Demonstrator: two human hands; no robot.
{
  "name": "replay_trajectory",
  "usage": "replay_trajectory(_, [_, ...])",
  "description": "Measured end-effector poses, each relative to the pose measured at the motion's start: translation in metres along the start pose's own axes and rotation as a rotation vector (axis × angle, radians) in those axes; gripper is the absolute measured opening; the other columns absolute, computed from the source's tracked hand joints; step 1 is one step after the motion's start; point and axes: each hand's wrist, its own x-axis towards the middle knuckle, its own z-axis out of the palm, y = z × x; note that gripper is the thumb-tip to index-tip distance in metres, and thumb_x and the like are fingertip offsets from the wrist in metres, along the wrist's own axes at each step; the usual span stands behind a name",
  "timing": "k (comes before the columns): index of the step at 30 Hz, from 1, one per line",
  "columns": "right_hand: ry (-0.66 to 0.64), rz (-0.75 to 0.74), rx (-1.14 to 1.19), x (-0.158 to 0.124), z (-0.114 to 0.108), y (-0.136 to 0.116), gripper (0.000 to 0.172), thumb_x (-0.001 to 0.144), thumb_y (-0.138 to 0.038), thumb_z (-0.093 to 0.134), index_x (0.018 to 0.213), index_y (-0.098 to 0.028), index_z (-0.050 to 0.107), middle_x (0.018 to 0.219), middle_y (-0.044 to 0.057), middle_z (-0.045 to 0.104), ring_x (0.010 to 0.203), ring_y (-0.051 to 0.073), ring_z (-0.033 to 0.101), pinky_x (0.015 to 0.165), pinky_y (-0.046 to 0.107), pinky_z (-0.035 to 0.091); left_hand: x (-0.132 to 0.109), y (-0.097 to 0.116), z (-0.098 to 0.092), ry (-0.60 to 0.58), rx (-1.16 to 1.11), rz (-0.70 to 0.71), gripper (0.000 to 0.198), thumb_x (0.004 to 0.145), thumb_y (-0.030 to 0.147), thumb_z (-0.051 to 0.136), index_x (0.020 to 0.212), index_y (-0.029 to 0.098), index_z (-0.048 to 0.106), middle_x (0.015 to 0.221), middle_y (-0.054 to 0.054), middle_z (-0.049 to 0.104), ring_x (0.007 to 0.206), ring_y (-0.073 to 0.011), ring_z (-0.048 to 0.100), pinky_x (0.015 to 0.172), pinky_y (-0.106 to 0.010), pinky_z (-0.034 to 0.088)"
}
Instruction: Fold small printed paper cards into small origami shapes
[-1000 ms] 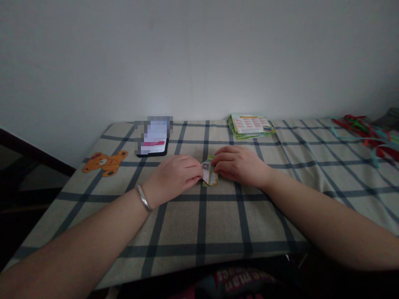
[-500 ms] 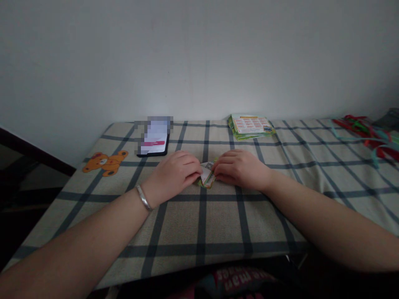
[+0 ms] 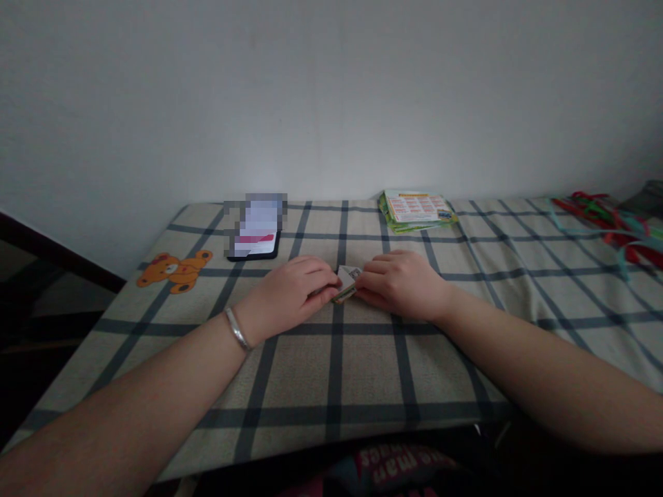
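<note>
Between my two hands, just above or on the checked tablecloth (image 3: 362, 373), is a small piece of folded printed paper (image 3: 348, 277), white with some green at its lower edge. My left hand (image 3: 298, 286), with a silver bangle at the wrist, pinches its left side between thumb and fingers. On the opposite side, my right hand (image 3: 401, 283) grips the paper with its fingers curled; its thumb is mostly hidden. Both hands cover parts of the paper.
A phone (image 3: 259, 238) with a lit, partly blurred screen lies at the back left. Near it is a flat orange bear figure (image 3: 176, 271). A stack of printed leaflets (image 3: 418, 209) lies by the wall. Red, green and pale blue ribbons (image 3: 595, 214) are heaped at the far right.
The paper's lower part has been turned up, so less of its green edge shows and it looks smaller. Both hands have shifted only slightly.
</note>
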Motion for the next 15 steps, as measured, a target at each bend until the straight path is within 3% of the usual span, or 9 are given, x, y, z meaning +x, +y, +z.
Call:
replay_trajectory(6, [-0.012,0.028,0.075,0.001,0.005,-0.002,0.026,0.095,-0.036,0.048,0.086,-0.019,0.065,0.08,0.002,0.065,0.069,0.014,0.056,0.061,0.029,0.031,-0.002,0.003,0.0,-0.056,0.06,-0.02,0.032,0.089,0.045,0.056,0.103,0.017,0.065,0.107,-0.008,0.063,0.101,-0.0232,0.057,0.089,-0.04,0.049])
replay_trajectory(15, [-0.125,0.052,0.164,-0.005,-0.008,0.01,0.018,0.087,-0.035,0.056,0.091,-0.022,0.067,0.092,0.003,0.065,0.084,0.017,0.058,0.067,0.029,0.036,-0.002,0.007,0.004,-0.046,0.162,0.002,0.022,0.091,0.034,0.053,0.101,0.02,0.068,0.108,-0.005,0.065,0.103,-0.0226,0.058,0.09,-0.04,0.048])
